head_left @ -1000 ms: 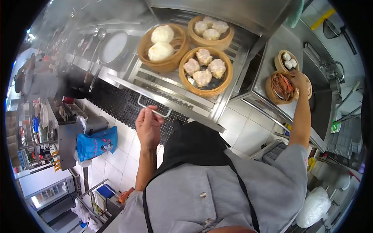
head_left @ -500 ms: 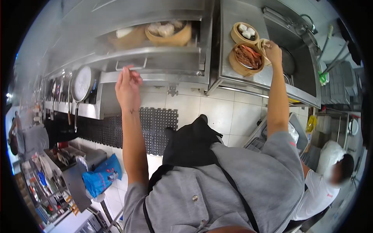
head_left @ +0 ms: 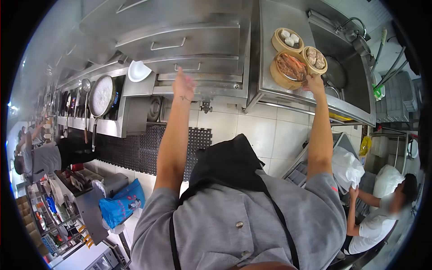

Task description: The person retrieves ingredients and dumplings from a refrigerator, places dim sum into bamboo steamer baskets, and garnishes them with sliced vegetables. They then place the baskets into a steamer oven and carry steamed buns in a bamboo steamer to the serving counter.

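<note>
My left hand is open and slightly blurred, just in front of the handle of a shut steel drawer. My right hand has its fingers bent against the near right rim of a large round bamboo steamer. Dark reddish-brown pieces of food fill this steamer. Touching it on the right is a small bamboo steamer with dumplings. Behind stands another bamboo steamer holding white buns. All three sit on a steel counter.
A sink adjoins the counter on the right. To the left are a pan of white contents on a stove and a white bowl. Another person handles a white bag at lower right; one more person stands far left.
The drawer holding steamers has gone from open to shut. My left hand has shifted right, and my right hand has moved from the small steamer down to the large one's rim.
</note>
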The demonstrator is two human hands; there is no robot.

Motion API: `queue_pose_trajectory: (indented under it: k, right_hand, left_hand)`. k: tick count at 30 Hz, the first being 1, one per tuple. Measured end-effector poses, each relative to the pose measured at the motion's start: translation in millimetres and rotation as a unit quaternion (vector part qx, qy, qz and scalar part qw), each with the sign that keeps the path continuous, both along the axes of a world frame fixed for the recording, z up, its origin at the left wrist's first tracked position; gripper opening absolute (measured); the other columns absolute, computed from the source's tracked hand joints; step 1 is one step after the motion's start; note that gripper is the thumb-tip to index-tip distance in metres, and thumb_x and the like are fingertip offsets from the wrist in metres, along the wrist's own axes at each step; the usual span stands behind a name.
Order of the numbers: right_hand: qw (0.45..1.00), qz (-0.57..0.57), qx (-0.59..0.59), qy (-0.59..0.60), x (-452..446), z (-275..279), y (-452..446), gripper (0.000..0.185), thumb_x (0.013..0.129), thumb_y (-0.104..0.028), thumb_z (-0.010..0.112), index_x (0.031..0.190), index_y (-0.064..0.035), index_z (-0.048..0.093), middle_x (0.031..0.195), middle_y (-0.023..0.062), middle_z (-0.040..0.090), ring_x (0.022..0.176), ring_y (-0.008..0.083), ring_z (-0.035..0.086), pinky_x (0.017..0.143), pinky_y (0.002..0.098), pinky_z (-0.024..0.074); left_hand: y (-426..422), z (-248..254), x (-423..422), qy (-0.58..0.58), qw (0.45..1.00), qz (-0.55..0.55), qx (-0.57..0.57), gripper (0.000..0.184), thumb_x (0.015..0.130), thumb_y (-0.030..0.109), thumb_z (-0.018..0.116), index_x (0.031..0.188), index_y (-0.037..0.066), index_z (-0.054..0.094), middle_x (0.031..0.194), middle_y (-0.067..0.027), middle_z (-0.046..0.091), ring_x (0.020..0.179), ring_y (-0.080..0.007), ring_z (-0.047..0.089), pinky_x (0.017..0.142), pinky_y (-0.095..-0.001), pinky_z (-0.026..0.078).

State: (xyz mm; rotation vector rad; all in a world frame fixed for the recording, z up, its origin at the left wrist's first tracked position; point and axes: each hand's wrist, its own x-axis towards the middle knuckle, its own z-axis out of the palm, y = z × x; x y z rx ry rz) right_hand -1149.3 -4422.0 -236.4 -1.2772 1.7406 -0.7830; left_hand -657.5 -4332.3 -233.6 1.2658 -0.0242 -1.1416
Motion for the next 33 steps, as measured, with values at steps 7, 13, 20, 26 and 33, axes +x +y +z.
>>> queue_pose_trajectory:
  k: [7, 13, 20, 26, 33]
  right_hand:
    - [0.99, -0.017, -0.061, 0.124, 10, 14, 8, 0.031, 0.091, -0.015, 0.055, 0.097, 0.0154, 0.061, 0.085, 0.0238, 0.068, 0.064, 0.027, 0.071, 0.049, 0.0343, 0.0596]
    - [0.987, -0.009, -0.056, 0.149, 14, 76, 58, 0.029, 0.091, -0.015, 0.054, 0.095, 0.0122, 0.062, 0.079, 0.0163, 0.067, 0.064, 0.0217, 0.07, 0.054, 0.0333, 0.0615]
    - [0.993, 0.05, -0.059, 0.091, 66, 98, 96, 0.025, 0.089, -0.011, 0.055, 0.089, 0.0129, 0.06, 0.075, 0.0173, 0.065, 0.06, 0.022, 0.068, 0.049, 0.0328, 0.0592]
    - [0.984, 0.143, -0.048, 0.091, 142, 62, 111, 0.026, 0.09, -0.012, 0.055, 0.091, 0.0137, 0.059, 0.074, 0.0188, 0.065, 0.059, 0.0257, 0.069, 0.046, 0.0328, 0.0579]
    - [0.974, 0.192, -0.052, 0.108, 200, 62, 112, 0.023, 0.089, -0.011, 0.054, 0.089, 0.0122, 0.058, 0.074, 0.0204, 0.065, 0.059, 0.0286, 0.07, 0.047, 0.0355, 0.0572]
  left_hand:
    - [-7, -21, -7, 0.112, 0.987, -0.066, -0.099, 0.022, 0.097, 0.036, 0.054, 0.106, 0.015, 0.054, 0.087, 0.0057, 0.056, 0.074, -0.0091, 0.04, 0.075, -0.0328, 0.033]
    - [78, -34, -4, 0.057, 0.993, -0.053, -0.09, 0.013, 0.101, 0.023, 0.048, 0.106, 0.012, 0.054, 0.092, 0.0008, 0.063, 0.068, -0.0095, 0.046, 0.065, -0.026, 0.039]
    - [210, -12, -21, 0.078, 0.995, -0.025, -0.057, 0.015, 0.101, 0.021, 0.05, 0.108, 0.008, 0.054, 0.094, -0.0051, 0.065, 0.073, -0.0117, 0.054, 0.068, -0.0254, 0.044]
    - [283, 8, -17, 0.088, 0.993, -0.079, 0.022, 0.018, 0.103, 0.019, 0.045, 0.107, 0.004, 0.055, 0.099, -0.0085, 0.068, 0.076, -0.0129, 0.059, 0.07, -0.0261, 0.046]
    - [300, 6, -15, 0.089, 0.99, -0.101, 0.031, 0.017, 0.102, 0.02, 0.049, 0.107, 0.005, 0.058, 0.097, -0.0061, 0.068, 0.079, -0.0138, 0.06, 0.07, -0.0266, 0.047]
